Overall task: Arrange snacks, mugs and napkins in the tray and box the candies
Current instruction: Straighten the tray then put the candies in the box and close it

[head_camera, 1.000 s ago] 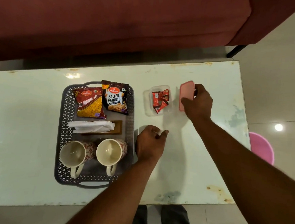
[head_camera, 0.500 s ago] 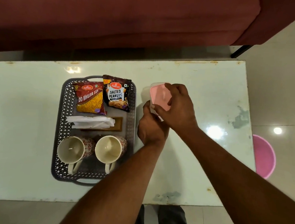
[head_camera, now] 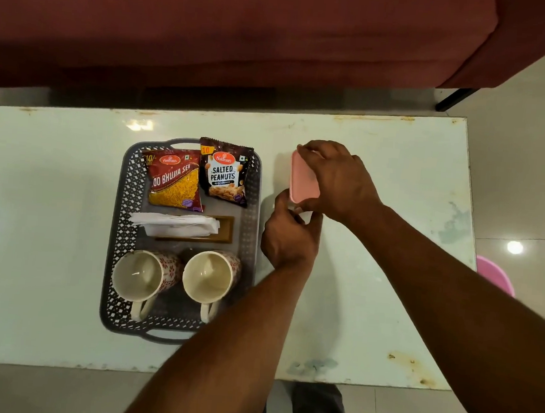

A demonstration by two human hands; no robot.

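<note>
A grey perforated tray point(head_camera: 120, 223) holds a red bhujia sev packet point(head_camera: 175, 179), a dark salted peanuts packet point(head_camera: 224, 174), white napkins point(head_camera: 173, 224) on a brown holder, and two floral mugs point(head_camera: 143, 279) point(head_camera: 208, 278). To the right of the tray, a pink lid point(head_camera: 302, 182) lies on the candy box, which is hidden beneath it. My right hand point(head_camera: 338, 182) grips the lid from above. My left hand point(head_camera: 290, 237) holds the box's near edge, thumb against the lid's left corner. No candies show.
The white glass table point(head_camera: 389, 280) has rust marks near its front right edge. A dark red sofa point(head_camera: 213, 32) runs along the far side. A pink round object point(head_camera: 495, 277) sits on the floor to the right. My legs show below the table's front edge.
My right hand carried the pink lid from the table's right side over the candy box and set it on top. My left hand moved up from the table to the box's near edge.
</note>
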